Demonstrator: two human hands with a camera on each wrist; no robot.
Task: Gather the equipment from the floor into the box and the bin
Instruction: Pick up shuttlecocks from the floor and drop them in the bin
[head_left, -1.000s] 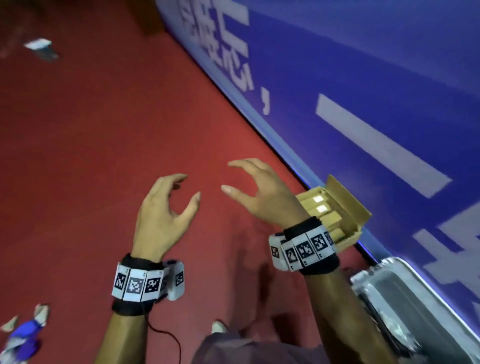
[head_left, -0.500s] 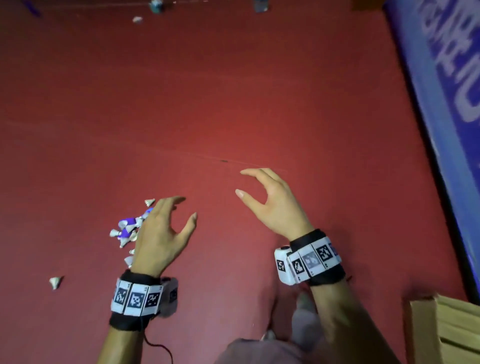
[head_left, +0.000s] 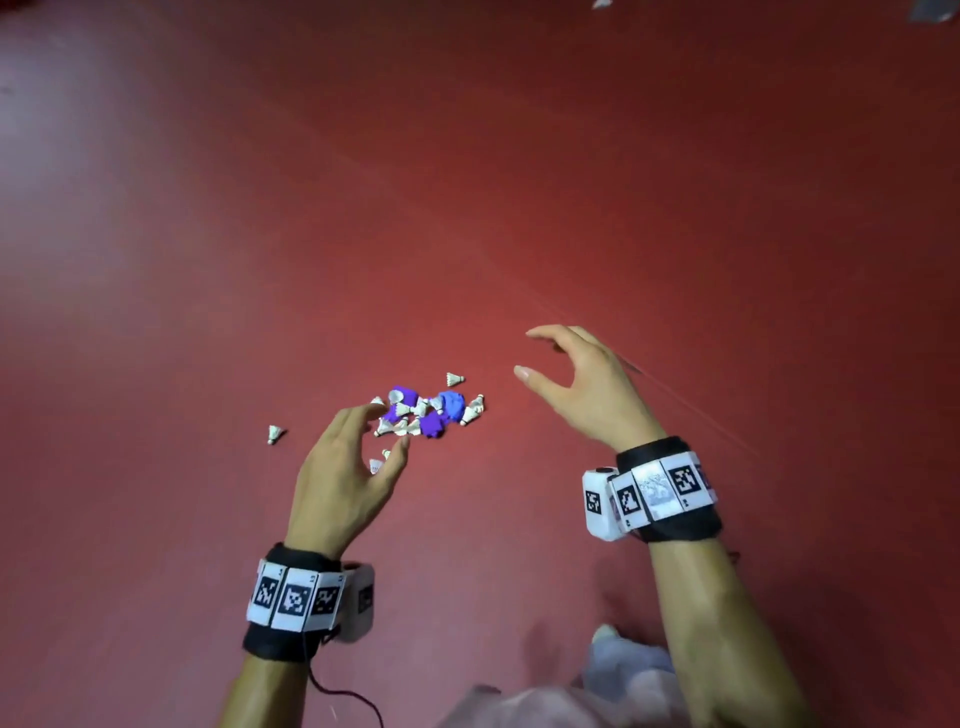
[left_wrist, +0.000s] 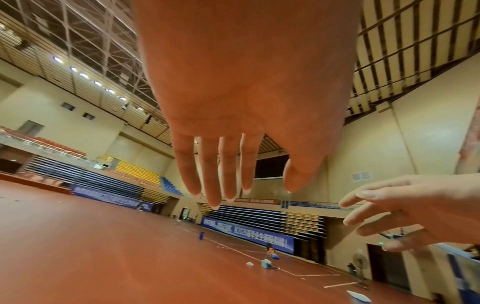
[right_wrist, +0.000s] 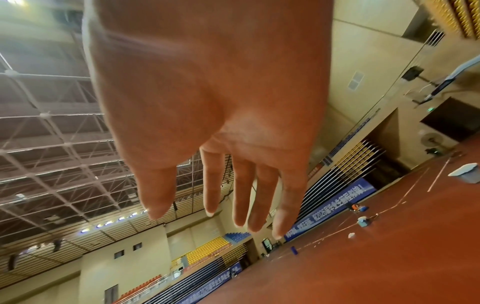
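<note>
Shuttlecocks (head_left: 428, 410) in a loose pile on the red floor (head_left: 467, 182), white feathered ones mixed in with a few purple-blue bits I can't really make out. One stray shuttlecock (head_left: 275, 434) sits off by itself to the left of the pile, another one (head_left: 455, 379) lies just past the pile's far edge, and a couple more peek out under the left hand.

Left hand (head_left: 345, 470) hovers right over the near side of the heap, fingers loosely bent and spread, holding nothing. Can't tell from the head view whether the fingertips are actually touching anything. The left wrist view shows that palm with the fingers hanging down pretty straight, nothing in it.

Right hand (head_left: 587, 389) is off to the right of the pile, clearly apart from it, thumb and fingers spread in a loose claw, empty too. The right wrist view agrees: fingers hanging relaxed, nothing between them. So both hands are apart from each other and gripping nothing.

Both wrists wear black bands with black-and-white marker tiles (head_left: 293, 597), and a thin cable trails from the left one.

Wrist views also catch the sports hall: yellow and blue seating (left_wrist: 135, 170), blue banners (left_wrist: 246, 232) along the court edge, and a pale bin (right_wrist: 466, 172) standing far off on the floor.
</note>
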